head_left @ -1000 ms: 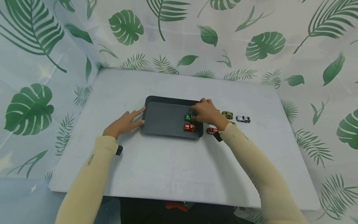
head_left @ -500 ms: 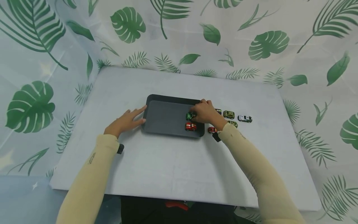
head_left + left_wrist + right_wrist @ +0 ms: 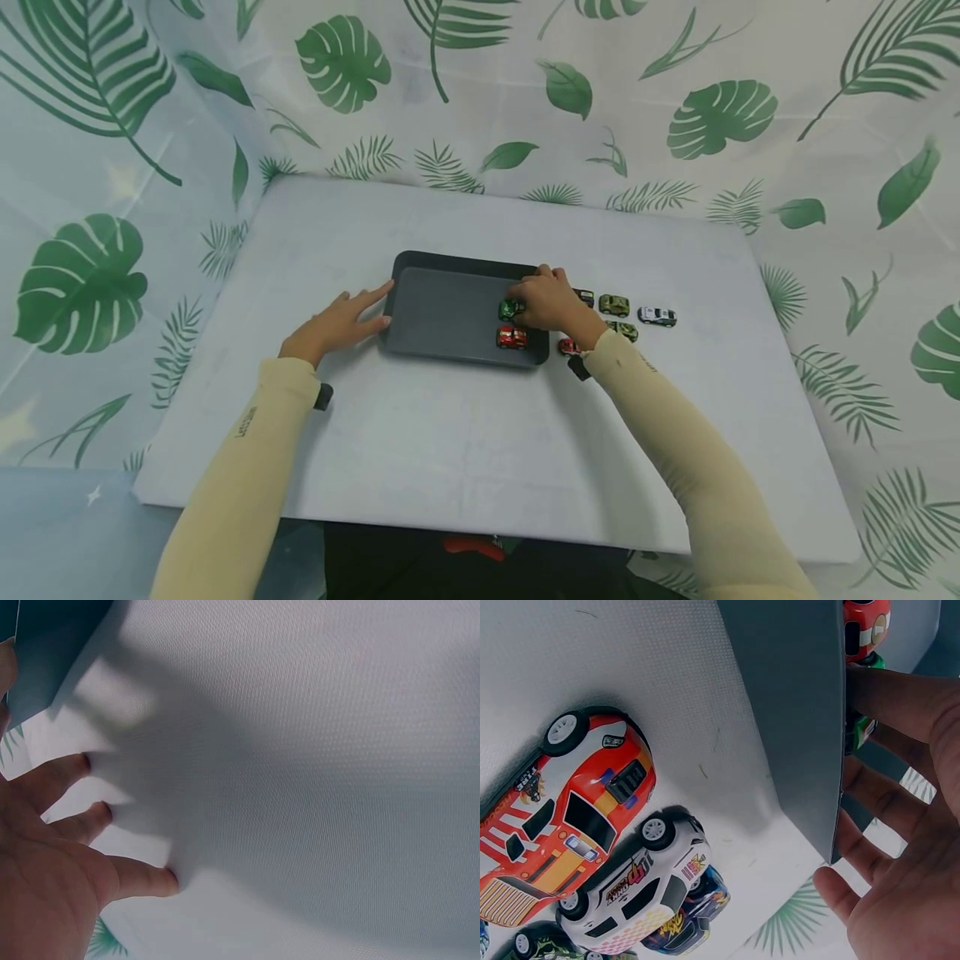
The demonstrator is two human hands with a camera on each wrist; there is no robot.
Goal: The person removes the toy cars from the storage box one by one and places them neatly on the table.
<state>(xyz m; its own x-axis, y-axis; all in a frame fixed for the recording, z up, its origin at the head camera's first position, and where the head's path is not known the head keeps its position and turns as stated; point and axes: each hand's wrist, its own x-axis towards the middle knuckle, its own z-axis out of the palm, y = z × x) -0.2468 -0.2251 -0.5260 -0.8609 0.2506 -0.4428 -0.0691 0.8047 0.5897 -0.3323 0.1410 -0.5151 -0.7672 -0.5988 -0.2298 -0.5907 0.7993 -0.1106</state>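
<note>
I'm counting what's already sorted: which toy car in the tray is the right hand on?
The green toy car; the red toy car sits untouched nearer the person.

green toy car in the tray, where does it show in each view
Head: green toy car in the dark tray, right side, at the right hand.
Left wrist: not in it.
Right wrist: only a green sliver past the tray wall, behind the fingers.
Shared landmark: the tray's wall.

Tray (image 3: 442, 321) is set mid-surface (image 3: 465, 450). Two toy cars (image 3: 512, 323) are placed in its right end, one behind the other. More toy cars (image 3: 630, 315) are lined up on the surface, right of the tray.
</note>
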